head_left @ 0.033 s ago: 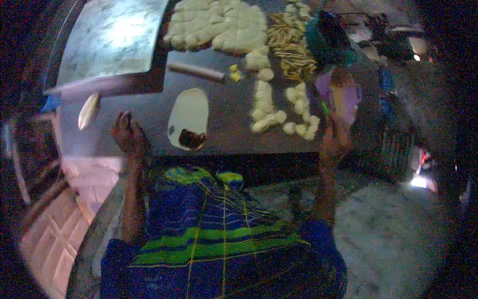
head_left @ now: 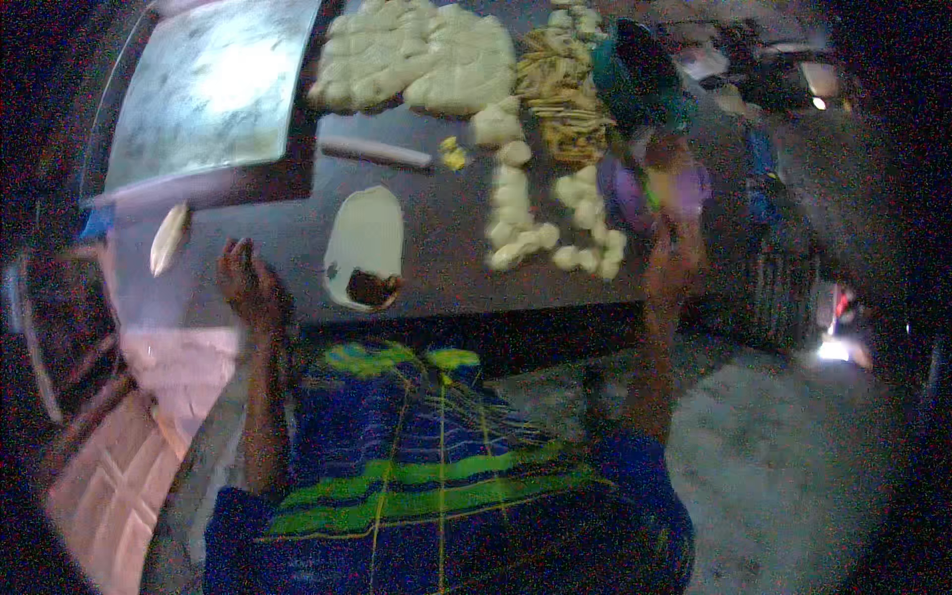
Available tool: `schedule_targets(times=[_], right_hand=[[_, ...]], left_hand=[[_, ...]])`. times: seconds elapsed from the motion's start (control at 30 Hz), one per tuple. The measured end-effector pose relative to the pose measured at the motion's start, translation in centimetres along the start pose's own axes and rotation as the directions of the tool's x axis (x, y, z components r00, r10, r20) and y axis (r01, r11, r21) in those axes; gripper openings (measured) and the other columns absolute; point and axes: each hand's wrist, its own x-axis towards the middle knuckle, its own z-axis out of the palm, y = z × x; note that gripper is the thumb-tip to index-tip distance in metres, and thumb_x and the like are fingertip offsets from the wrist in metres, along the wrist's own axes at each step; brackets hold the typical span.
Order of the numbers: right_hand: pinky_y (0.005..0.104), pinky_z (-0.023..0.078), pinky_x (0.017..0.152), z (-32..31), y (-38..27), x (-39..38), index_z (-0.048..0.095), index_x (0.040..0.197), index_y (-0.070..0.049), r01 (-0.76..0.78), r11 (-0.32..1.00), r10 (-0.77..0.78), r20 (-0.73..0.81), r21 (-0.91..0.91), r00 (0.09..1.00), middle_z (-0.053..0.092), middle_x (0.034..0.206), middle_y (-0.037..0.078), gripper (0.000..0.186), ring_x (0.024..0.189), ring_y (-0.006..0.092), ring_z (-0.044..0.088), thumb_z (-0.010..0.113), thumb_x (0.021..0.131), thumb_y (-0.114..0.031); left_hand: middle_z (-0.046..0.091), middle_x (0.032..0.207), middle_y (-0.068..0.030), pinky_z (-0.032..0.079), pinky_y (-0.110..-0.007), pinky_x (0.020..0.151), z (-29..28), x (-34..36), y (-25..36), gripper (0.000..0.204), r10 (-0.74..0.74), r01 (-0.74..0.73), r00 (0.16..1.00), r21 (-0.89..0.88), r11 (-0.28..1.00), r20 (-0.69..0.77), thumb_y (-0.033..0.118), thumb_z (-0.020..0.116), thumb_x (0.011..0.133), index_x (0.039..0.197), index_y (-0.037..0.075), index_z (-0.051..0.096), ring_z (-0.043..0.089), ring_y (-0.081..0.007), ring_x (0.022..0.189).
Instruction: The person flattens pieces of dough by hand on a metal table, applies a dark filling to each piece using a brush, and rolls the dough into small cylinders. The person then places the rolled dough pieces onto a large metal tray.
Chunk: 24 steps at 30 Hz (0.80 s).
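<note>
My left hand hovers over the near left of the table, empty, its fingers loosely spread. Beside it lies a flat oval of dough with a dark filling at its near end. To its left is a pale, pointed dough roll. At the right edge, my right hand is closed on a thin tool with a bright green part, its kind unclear. The tool reaches over a purple bowl. A rolling pin rests beyond the oval, next to small yellow lumps.
Rows of dough balls stand right of centre. Behind are large dough slabs and a heap of brownish-yellow strips. A metal tray occupies the far left; a dark teal container stands beyond the bowl.
The table and things on it sit slightly further left in view. My right hand has moved slightly right relative to the bowl, and more of the tool shows. The dough pieces lie as before.
</note>
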Motion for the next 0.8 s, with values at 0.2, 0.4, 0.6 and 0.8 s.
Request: schedule_targets(times=[0.2,0.4,0.6,0.8], right_hand=[[0.0428,0.054,0.080,3.3,12.2,14.0,0.074,0.111,-0.011,0.015,0.985,-0.023,-0.044,-0.169,0.999,0.072,0.098,0.015,0.023,0.088,0.0307,0.068,0.060,0.095,-0.019],[0.0445,0.052,0.079,12.5,14.7,20.7,0.073,0.106,-0.012,-0.217,0.976,0.216,0.037,0.011,0.976,0.069,0.093,0.017,0.030,0.086,0.0327,0.068,0.050,0.098,-0.030],[0.0428,0.049,0.078,22.2,26.9,19.5,0.067,0.110,-0.008,0.121,0.931,-0.126,0.006,-0.344,0.992,0.065,0.109,0.010,0.029,0.098,0.0234,0.063,0.047,0.097,-0.023],[0.0452,0.051,0.088,24.1,16.1,13.8,0.065,0.122,-0.013,0.490,0.826,-0.350,0.428,-0.278,0.833,0.060,0.129,0.008,0.033,0.113,0.0268,0.061,0.056,0.091,-0.013]], left_hand=[[0.062,0.133,-0.0195,0.035,-0.049,0.112,2.8,-0.3,-3.0,0.028,0.086,-0.086,0.996,-0.004,0.996,0.036,0.014,0.058,0.095,0.118,0.001,0.066,0.053,-0.0388,0.127],[0.061,0.133,-0.0199,0.036,-0.050,0.112,0.3,0.3,-1.7,0.028,0.051,-0.052,0.999,0.082,0.995,0.018,0.016,0.057,0.096,0.118,0.001,0.066,0.052,-0.0380,0.127],[0.061,0.134,-0.0193,0.035,-0.050,0.112,1.5,0.4,-1.5,0.028,0.030,-0.035,0.995,0.063,0.997,0.090,0.016,0.057,0.097,0.118,0.001,0.066,0.053,-0.0370,0.126],[0.060,0.136,-0.0193,0.035,-0.049,0.112,0.5,-0.1,-1.6,0.028,0.040,-0.044,0.998,0.100,0.994,0.038,0.014,0.056,0.097,0.119,0.001,0.066,0.052,-0.0371,0.128]])
